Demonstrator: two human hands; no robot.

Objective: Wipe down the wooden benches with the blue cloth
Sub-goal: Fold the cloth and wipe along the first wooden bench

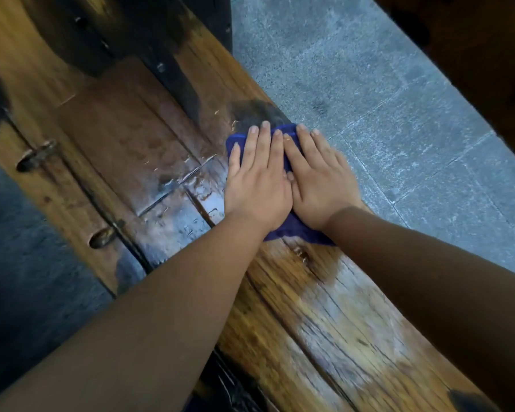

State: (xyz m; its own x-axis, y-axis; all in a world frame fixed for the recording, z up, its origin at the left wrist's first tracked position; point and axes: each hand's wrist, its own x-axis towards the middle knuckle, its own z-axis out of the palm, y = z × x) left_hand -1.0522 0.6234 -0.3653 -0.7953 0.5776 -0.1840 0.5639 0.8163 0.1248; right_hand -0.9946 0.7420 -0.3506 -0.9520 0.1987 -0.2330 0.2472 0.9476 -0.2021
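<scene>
A blue cloth (292, 230) lies flat on the wooden bench (324, 307), mostly hidden beneath both palms. My left hand (256, 179) and my right hand (318, 179) press down on it side by side, fingers stretched out and pointing away from me, thumbs touching. Blue edges show past the fingertips and below the wrists. The bench plank runs from the lower right up to the upper left, worn and cracked, with a wet sheen left of the hands and a damp patch nearer me.
Grey stone paving (399, 99) borders the bench on the right. Left of the plank lies a darker wooden panel (125, 138) with metal fittings (36, 156) and a black beam (173, 72). Dark floor (27, 278) at lower left.
</scene>
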